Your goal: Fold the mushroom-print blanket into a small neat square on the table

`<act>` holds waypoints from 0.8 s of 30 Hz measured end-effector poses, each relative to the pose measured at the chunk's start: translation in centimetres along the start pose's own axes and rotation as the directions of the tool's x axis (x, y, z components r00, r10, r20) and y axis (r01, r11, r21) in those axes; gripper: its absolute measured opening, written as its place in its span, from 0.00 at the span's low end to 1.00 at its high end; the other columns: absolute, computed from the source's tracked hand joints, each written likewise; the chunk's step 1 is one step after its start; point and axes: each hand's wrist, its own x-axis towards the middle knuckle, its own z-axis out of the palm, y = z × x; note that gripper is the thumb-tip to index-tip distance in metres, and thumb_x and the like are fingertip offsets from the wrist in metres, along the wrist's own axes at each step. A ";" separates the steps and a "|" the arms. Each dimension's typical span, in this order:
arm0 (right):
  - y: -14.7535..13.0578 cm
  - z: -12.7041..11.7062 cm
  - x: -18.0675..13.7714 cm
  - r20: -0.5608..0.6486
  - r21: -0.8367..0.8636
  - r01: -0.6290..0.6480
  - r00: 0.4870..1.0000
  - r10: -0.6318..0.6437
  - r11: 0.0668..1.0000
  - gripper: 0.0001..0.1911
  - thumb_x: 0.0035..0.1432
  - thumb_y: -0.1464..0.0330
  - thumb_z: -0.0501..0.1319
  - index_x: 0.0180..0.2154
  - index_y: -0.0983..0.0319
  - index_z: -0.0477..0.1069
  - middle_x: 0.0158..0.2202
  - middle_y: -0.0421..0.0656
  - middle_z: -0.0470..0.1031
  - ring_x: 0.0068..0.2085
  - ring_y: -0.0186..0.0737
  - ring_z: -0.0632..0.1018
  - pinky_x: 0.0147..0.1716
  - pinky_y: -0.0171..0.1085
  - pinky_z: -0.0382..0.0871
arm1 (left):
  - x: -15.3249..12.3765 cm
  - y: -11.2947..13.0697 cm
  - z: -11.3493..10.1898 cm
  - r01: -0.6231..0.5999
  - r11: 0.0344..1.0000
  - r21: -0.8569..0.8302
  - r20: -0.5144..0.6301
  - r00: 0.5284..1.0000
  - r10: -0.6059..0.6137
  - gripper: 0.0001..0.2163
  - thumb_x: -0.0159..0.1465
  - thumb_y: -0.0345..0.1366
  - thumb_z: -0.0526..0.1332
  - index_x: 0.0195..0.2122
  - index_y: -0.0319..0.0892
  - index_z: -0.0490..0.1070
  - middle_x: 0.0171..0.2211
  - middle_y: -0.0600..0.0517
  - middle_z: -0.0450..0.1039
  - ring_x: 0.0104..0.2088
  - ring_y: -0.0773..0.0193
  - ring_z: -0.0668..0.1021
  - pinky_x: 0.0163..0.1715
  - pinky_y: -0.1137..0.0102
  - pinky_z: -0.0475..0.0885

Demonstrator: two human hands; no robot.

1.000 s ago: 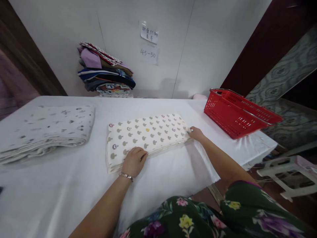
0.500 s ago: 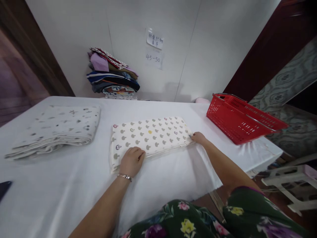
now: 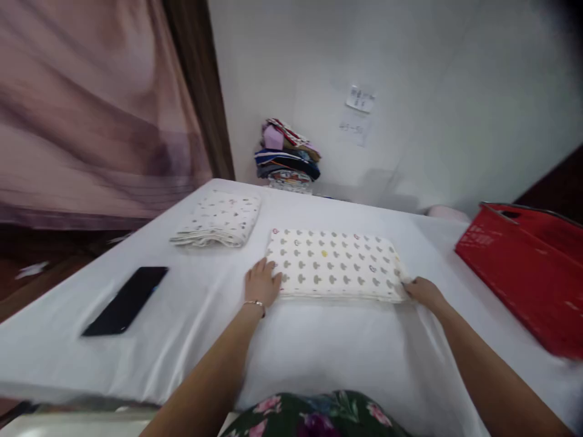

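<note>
A folded cream cloth (image 3: 337,264) with grey mushroom-like prints lies flat on the white-covered table in front of me. At its left front corner rests my left hand (image 3: 263,282), thumb apart from the fingers and touching the cloth's edge; a bracelet circles that wrist. My right hand (image 3: 424,292) pinches the right front corner, its fingertips closed on the fabric. Further left lies a second folded cloth (image 3: 223,215), white with small scattered prints, apart from both hands.
A black phone (image 3: 128,300) lies on the white tablecloth (image 3: 191,321) at left. On the right stands a red plastic basket (image 3: 523,273). A stack of folded fabrics (image 3: 288,161) sits behind the table by the wall. A pink curtain (image 3: 91,109) hangs at left.
The view has swung left, bringing the whole phone into sight. My left hand has slid from the cloth's front edge to its left end. My right hand stays at the right corner.
</note>
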 end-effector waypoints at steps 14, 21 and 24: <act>3.1 2.7 3.1 0.075 0.001 -0.013 0.997 0.013 1.000 0.07 0.43 0.57 0.50 0.22 0.52 0.58 0.39 0.57 0.73 0.41 0.54 0.77 0.42 0.49 0.66 | -0.9 0.2 0.6 0.072 0.997 -0.021 -0.008 0.997 -0.072 0.17 0.61 0.40 0.54 0.52 0.45 0.65 0.59 0.46 0.60 0.59 0.56 0.62 0.58 0.57 0.54; 4.6 3.9 3.5 0.008 0.068 0.098 0.995 -0.099 0.993 0.16 0.43 0.56 0.50 0.39 0.42 0.60 0.48 0.54 0.70 0.47 0.53 0.74 0.48 0.48 0.63 | -1.3 0.6 -0.7 0.129 0.990 -0.056 0.021 0.992 -0.128 0.23 0.60 0.40 0.56 0.57 0.43 0.59 0.57 0.45 0.62 0.55 0.54 0.66 0.52 0.59 0.60; 5.2 4.2 3.9 0.030 -0.003 0.114 0.993 -0.114 0.993 0.18 0.45 0.55 0.48 0.42 0.37 0.59 0.50 0.50 0.69 0.48 0.50 0.73 0.49 0.46 0.63 | -2.1 0.5 -1.4 0.179 0.981 -0.079 0.085 0.981 -0.173 0.26 0.60 0.41 0.54 0.59 0.42 0.54 0.53 0.44 0.66 0.51 0.54 0.69 0.47 0.63 0.64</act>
